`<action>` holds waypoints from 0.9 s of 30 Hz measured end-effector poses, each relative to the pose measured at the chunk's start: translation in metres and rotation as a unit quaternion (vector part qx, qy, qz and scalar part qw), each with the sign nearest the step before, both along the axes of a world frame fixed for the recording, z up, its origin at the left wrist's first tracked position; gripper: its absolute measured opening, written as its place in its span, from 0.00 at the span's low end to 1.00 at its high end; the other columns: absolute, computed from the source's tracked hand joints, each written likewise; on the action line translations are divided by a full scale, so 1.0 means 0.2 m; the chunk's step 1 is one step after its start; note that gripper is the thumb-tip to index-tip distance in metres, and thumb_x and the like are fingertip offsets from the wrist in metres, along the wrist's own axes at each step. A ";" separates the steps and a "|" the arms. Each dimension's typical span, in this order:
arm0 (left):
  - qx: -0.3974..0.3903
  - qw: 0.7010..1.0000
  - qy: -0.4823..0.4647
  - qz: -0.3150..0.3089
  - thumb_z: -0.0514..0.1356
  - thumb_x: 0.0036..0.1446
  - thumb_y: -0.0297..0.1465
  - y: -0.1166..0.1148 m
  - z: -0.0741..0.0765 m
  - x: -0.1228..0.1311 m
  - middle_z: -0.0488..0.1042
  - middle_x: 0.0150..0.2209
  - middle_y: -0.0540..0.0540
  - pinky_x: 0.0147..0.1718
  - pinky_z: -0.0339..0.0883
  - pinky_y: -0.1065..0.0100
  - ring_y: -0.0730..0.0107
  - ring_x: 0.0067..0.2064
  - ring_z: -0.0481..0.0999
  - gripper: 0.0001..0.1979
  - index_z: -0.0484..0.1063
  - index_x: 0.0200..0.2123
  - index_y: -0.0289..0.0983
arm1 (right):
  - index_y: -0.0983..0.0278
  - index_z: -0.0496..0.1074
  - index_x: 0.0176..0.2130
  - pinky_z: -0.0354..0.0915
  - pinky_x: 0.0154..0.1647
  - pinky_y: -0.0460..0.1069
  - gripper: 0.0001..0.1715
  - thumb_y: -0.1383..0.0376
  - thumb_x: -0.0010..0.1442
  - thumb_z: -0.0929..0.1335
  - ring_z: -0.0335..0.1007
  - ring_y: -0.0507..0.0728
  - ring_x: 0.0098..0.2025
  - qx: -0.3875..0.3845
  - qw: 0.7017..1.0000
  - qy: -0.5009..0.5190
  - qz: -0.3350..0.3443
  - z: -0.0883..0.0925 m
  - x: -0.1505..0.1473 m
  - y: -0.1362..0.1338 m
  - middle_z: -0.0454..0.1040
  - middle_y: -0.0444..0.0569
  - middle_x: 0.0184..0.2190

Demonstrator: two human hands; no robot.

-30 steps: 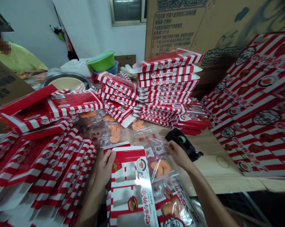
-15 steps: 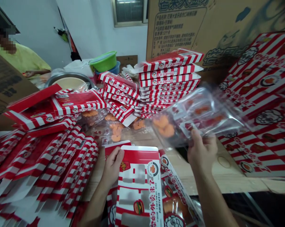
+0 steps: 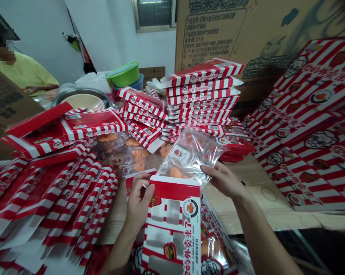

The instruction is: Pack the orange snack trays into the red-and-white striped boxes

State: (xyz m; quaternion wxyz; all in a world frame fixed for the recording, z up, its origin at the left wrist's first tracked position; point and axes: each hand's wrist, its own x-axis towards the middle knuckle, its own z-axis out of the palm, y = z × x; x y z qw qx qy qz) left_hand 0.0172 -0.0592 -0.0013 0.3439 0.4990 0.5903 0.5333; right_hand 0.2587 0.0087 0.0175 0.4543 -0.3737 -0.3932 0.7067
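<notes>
A red-and-white striped cardboard box (image 3: 172, 225) stands upright, gripped in the left hand (image 3: 138, 206), its top edge meeting a crinkled clear plastic bag (image 3: 189, 156) of orange pieces, which rises from the right hand's (image 3: 222, 179) fingertips

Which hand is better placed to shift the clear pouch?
Probably the right hand: it's on the clear pouch, while the left hand is holding the red-striped carton.

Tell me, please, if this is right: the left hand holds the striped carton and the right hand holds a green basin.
The head view shows the right hand holding a clear bag of orange pieces, not the green basin; the left hand holds the striped carton.
</notes>
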 end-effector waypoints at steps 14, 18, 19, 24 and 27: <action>-0.045 0.931 0.132 -0.338 0.56 0.54 0.34 0.13 0.15 -0.14 0.62 0.25 0.52 0.31 0.59 0.72 0.72 0.31 0.63 0.11 0.65 0.22 0.36 | 0.55 0.61 0.55 0.63 0.53 0.60 0.32 0.58 0.53 0.71 0.62 0.62 0.57 0.228 0.933 -0.181 -0.211 0.09 -0.05 0.16 0.63 0.50 0.57; -0.037 0.926 0.127 -0.354 0.55 0.55 0.35 0.14 0.17 -0.14 0.62 0.23 0.52 0.33 0.60 0.71 0.72 0.31 0.64 0.14 0.63 0.19 0.36 | 0.55 0.63 0.54 0.60 0.55 0.60 0.31 0.61 0.52 0.72 0.60 0.61 0.57 0.297 0.900 -0.240 -0.210 0.12 -0.05 0.23 0.64 0.49 0.55; -0.030 0.923 0.127 -0.361 0.55 0.55 0.35 0.14 0.17 -0.14 0.61 0.23 0.52 0.34 0.60 0.70 0.71 0.31 0.64 0.15 0.63 0.19 0.36 | 0.56 0.65 0.51 0.61 0.54 0.59 0.27 0.61 0.52 0.71 0.63 0.60 0.54 0.297 0.907 -0.235 -0.186 0.12 -0.05 0.23 0.67 0.48 0.53; -0.017 0.924 0.110 -0.366 0.55 0.56 0.33 0.13 0.15 -0.11 0.63 0.26 0.51 0.35 0.60 0.71 0.71 0.33 0.65 0.12 0.66 0.22 0.36 | 0.58 0.72 0.41 0.67 0.43 0.54 0.17 0.60 0.50 0.73 0.71 0.55 0.39 0.240 0.950 -0.164 -0.117 0.11 -0.02 0.25 0.73 0.44 0.41; -0.029 0.954 0.059 -0.291 0.56 0.55 0.34 0.10 0.11 -0.09 0.62 0.28 0.51 0.31 0.59 0.72 0.72 0.31 0.64 0.13 0.63 0.21 0.36 | 0.57 0.73 0.41 0.67 0.39 0.51 0.16 0.61 0.49 0.73 0.70 0.53 0.36 0.219 0.957 -0.155 -0.110 0.10 0.01 0.26 0.73 0.43 0.38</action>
